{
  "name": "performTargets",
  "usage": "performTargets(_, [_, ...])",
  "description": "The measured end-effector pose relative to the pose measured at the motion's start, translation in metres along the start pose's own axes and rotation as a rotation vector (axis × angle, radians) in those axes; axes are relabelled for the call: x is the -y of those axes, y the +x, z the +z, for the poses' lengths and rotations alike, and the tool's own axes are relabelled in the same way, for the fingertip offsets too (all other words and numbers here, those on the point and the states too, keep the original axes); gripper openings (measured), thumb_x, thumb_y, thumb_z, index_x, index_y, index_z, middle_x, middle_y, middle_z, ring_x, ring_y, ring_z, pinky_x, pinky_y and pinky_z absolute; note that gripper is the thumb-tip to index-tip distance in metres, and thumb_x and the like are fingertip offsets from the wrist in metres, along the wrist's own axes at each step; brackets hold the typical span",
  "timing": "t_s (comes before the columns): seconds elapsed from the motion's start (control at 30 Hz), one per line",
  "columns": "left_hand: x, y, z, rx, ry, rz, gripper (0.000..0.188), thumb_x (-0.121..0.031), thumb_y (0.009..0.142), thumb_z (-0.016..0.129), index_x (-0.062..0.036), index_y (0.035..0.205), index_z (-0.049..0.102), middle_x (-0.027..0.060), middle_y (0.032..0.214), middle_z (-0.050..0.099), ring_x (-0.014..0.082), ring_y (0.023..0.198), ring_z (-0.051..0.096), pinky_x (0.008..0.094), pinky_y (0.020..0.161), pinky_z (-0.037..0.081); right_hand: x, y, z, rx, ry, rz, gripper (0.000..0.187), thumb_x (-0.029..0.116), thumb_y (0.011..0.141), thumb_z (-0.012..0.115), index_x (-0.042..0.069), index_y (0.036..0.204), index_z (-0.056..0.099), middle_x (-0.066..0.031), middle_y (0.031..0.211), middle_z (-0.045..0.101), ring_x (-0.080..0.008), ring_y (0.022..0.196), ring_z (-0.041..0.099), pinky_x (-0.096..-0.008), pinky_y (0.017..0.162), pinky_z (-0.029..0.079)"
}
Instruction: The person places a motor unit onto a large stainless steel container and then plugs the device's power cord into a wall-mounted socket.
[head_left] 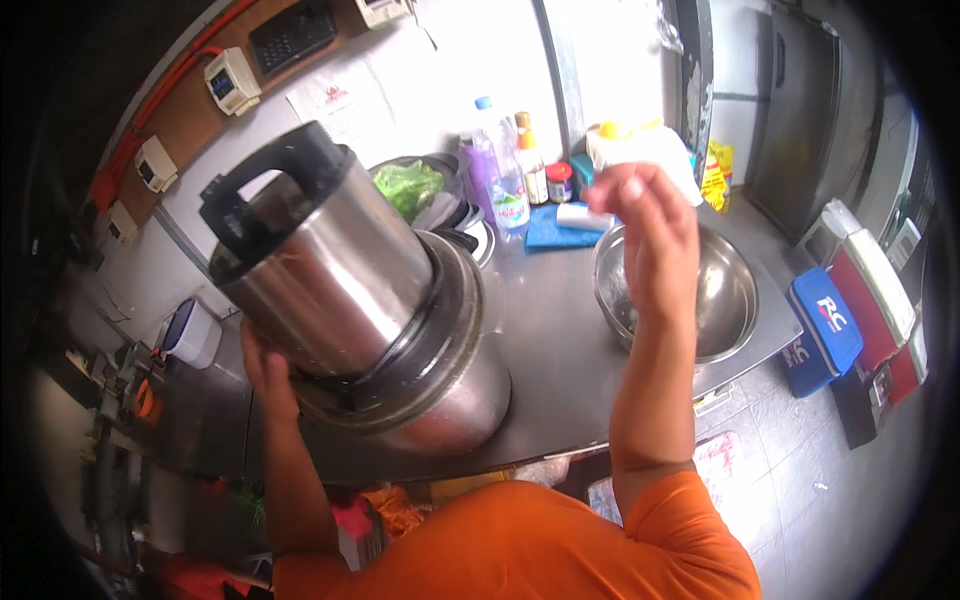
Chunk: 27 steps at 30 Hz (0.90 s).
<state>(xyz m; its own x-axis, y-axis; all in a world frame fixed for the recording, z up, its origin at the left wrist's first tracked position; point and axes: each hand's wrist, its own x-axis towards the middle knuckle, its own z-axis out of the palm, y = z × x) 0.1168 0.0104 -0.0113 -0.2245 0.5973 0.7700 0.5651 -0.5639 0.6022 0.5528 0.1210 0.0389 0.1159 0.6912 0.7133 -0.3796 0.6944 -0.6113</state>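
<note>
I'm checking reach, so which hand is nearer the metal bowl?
Right. The right hand is raised over the metal bowl in view; the left hand is farther left, beside the steel machine.

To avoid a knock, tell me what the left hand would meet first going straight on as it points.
Probably the stainless-steel cylinder right beside the left hand, though the depth between them is unclear.

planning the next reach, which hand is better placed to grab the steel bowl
Probably the right hand: it is raised, overlapping the steel bowl in this view, while the left hand is farther away, beside the steel cylinder.
</note>
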Motion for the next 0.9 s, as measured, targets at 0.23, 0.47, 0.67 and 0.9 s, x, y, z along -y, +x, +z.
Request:
performTargets(0.23, [0.017, -0.018, -0.019, -0.246, 0.261, -0.209, 0.062, -0.045, 0.103, 0.043, 0.0033, 0.141, 0.044, 0.0177, 0.136, 0.051, 0.0267, 0.124, 0.051, 0.0396, 0.103, 0.040, -0.055, -0.153, 0.015, 0.293, -0.177, 0.325, 0.022, 0.012, 0.089, 0.069, 0.000, 0.105, 0.060, -0.0083, 0.094, 0.060, -0.0145, 0.079, 0.061, -0.0275, 0.071, 0.051])
performTargets(0.47, [-0.031, 0.001, 0.007, -0.159, 0.076, -0.133, 0.041, -0.038, 0.104, 0.044, -0.0035, 0.118, 0.060, 0.0074, 0.108, 0.065, 0.0174, 0.098, 0.062, 0.0330, 0.083, 0.049, -0.093, -0.203, 0.017, 0.348, -0.179, 0.528, 0.036, 0.009, 0.087, 0.072, 0.003, 0.117, 0.052, -0.0065, 0.099, 0.057, -0.0124, 0.082, 0.060, -0.0282, 0.075, 0.050])
performTargets(0.67, [-0.021, -0.025, -0.055, -0.345, 0.076, -0.118, 0.048, -0.039, 0.107, 0.033, -0.0017, 0.117, 0.061, 0.0102, 0.105, 0.066, 0.0176, 0.098, 0.061, 0.0315, 0.087, 0.045, -0.099, -0.200, 0.024, 0.375, -0.231, 0.521, 0.047, 0.007, 0.086, 0.073, 0.004, 0.121, 0.041, -0.0077, 0.107, 0.051, -0.0141, 0.083, 0.060, -0.0278, 0.076, 0.049])
performTargets(0.9, [0.041, -0.101, -0.089, -0.309, -0.062, -0.369, 0.038, -0.035, 0.105, 0.044, -0.0032, 0.108, 0.064, 0.0053, 0.096, 0.066, 0.0130, 0.090, 0.062, 0.0292, 0.079, 0.048, -0.093, -0.213, 0.039, 0.298, -0.280, 0.549, 0.042, 0.013, 0.091, 0.068, 0.006, 0.121, 0.039, -0.0066, 0.108, 0.054, -0.0153, 0.086, 0.059, -0.0284, 0.072, 0.049])
